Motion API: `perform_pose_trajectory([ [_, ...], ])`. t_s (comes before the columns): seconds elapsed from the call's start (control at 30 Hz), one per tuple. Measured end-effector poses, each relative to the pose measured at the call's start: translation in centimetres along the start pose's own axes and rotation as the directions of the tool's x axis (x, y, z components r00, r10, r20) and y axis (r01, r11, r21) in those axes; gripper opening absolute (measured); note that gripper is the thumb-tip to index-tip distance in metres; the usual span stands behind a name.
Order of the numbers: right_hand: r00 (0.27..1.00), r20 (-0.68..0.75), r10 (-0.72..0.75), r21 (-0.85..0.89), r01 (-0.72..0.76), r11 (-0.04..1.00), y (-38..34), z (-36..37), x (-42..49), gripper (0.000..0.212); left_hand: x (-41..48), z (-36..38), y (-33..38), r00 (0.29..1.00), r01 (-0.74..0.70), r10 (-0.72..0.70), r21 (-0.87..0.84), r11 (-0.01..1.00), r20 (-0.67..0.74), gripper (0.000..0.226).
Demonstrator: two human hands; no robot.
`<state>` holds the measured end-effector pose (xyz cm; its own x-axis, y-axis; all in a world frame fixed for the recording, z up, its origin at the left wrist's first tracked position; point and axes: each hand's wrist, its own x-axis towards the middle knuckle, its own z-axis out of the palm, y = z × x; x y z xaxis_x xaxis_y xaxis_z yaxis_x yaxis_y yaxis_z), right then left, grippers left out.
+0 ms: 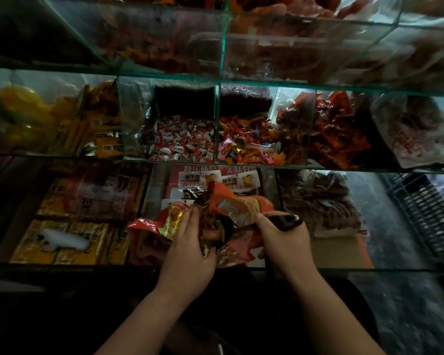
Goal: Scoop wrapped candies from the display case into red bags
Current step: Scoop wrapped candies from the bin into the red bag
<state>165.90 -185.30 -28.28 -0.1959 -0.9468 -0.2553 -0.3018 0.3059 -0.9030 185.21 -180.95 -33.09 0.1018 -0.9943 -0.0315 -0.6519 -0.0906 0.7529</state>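
A crinkled red bag (149,228) with gold print is held in front of the lower shelf of the glass display case (219,119). My left hand (187,248) grips the bag's rim and holds its mouth apart. My right hand (285,243) is closed on the handle of a dark scoop (287,221), whose front end reaches into the bag's mouth among wrapped candies. In the middle shelf, one compartment holds red-and-white wrapped candies (185,140) and the one to its right holds mixed colourful wrapped candies (249,146). How much is inside the bag is hidden.
Yellow packets (98,124) fill the compartment at left, red snack packets (338,129) the one at right. Flat boxed goods (69,216) lie lower left, brown bagged snacks (323,201) lower right. A black plastic crate (426,208) stands on the floor at far right. Glass shelves hang overhead.
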Motion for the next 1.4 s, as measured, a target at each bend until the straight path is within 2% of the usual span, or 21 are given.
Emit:
perform_pose_trajectory([
  [0.23,0.992,-0.060,0.108,0.269,-0.088,0.959,0.8,-2.0,-1.0,0.015,-0.1,0.1,0.5,1.000,0.004,-0.004,0.022,1.000,0.000,0.095],
  [0.4,0.986,-0.092,0.137,0.355,-0.097,0.930,0.7,-3.2,-1.9,0.015,-0.1,-0.2,1.5,1.000,0.004,-0.004,0.041,0.999,-0.009,0.095],
  [0.5,0.984,-0.130,0.124,0.375,-0.067,0.924,0.7,-4.5,-2.3,0.013,-0.2,-0.8,2.1,0.994,-0.062,0.073,0.119,0.991,-0.087,0.089],
  [0.6,0.984,-0.167,0.068,0.372,-0.001,0.928,0.2,-5.8,-3.0,0.011,-0.1,-0.8,2.8,0.963,-0.210,0.229,0.137,0.968,-0.140,0.075],
  [0.7,0.977,-0.213,0.009,0.341,0.066,0.938,-0.8,-6.8,-3.8,0.017,0.5,0.0,3.6,0.955,-0.283,0.291,0.136,0.950,-0.049,0.058],
  [0.77,0.975,-0.221,-0.010,0.342,0.087,0.936,-1.4,-7.4,-4.2,0.019,1.1,0.8,4.0,0.969,-0.245,0.243,0.141,0.959,0.033,0.051],
  [0.87,0.973,-0.228,-0.018,0.373,0.104,0.922,-2.0,-8.2,-4.8,0.020,2.4,1.5,4.1,0.985,-0.148,0.130,0.175,0.973,0.112,0.058],
  [0.97,0.973,-0.227,-0.042,0.391,0.131,0.911,-2.5,-9.0,-5.3,0.025,3.0,1.8,3.9,0.984,-0.136,0.113,0.172,0.976,0.138,0.058],
  [1.13,0.989,-0.140,-0.056,0.427,0.111,0.897,-3.0,-10.0,-5.9,0.022,2.7,1.5,4.1,0.983,-0.180,0.176,0.094,0.979,0.049,0.053],
  [1.23,0.996,-0.072,-0.044,0.468,0.073,0.881,-3.3,-10.2,-6.0,0.029,2.6,0.9,4.4,0.971,-0.237,0.240,0.102,0.966,-0.019,0.049],
  [1.4,0.992,-0.040,-0.119,0.506,0.122,0.854,-3.8,-9.9,-6.2,0.014,3.4,-0.3,4.7,0.954,-0.287,0.295,0.124,0.950,-0.047,0.045],
])
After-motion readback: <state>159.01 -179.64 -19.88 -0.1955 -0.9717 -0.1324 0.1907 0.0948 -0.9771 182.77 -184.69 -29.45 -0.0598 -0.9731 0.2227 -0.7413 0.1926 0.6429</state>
